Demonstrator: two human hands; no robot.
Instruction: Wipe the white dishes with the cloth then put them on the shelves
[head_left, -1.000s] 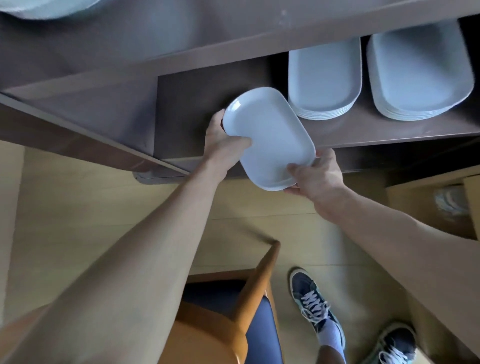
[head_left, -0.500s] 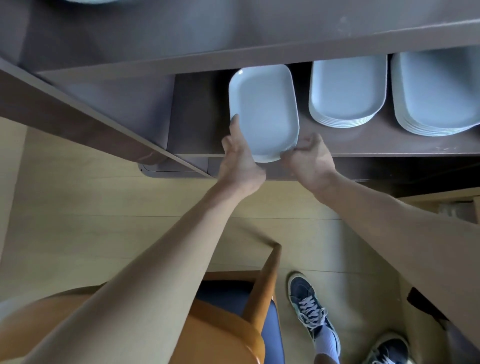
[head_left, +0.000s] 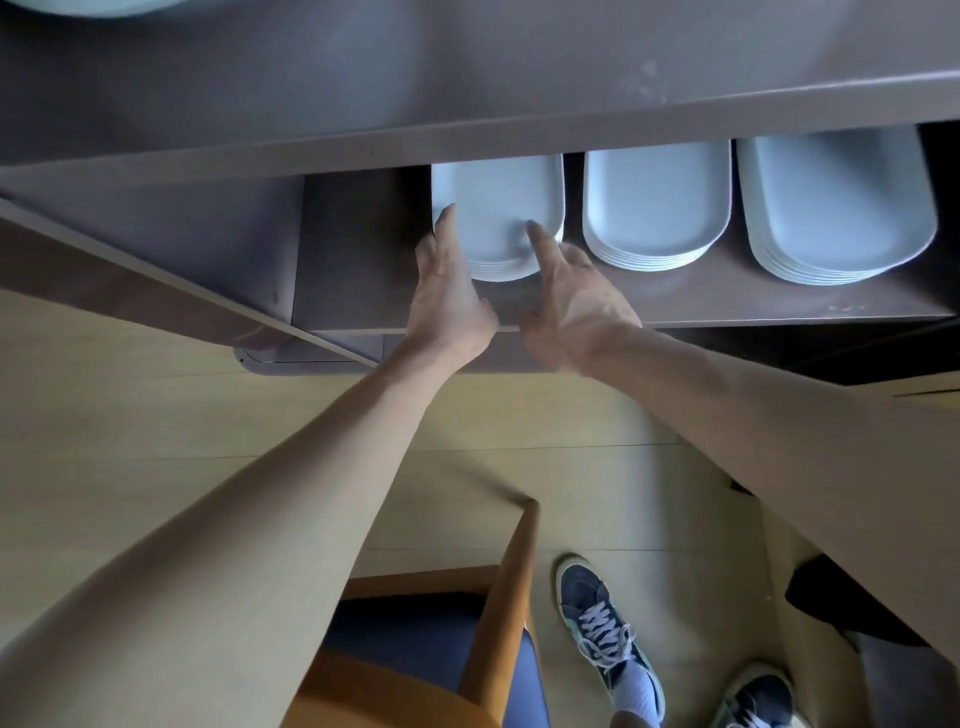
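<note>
on the dark brown shelf (head_left: 363, 270) our white oblong dish (head_left: 498, 208) now lies shelved, left hand (head_left: 449, 306) and right hand (head_left: 576, 306) loosened.

The dark brown shelf (head_left: 675, 299) carries three stacks of white oblong dishes side by side, their far ends hidden under the upper board (head_left: 467, 78). The left stack (head_left: 498, 218) sits just beside the middle stack (head_left: 654, 208). The right stack (head_left: 836, 208) holds larger dishes. On the upper board, a pale dish rim (head_left: 78, 5) shows at the far left. The pale floor (head_left: 156, 405) below bears a wooden chair (head_left: 509, 597) with a blue seat.
</note>
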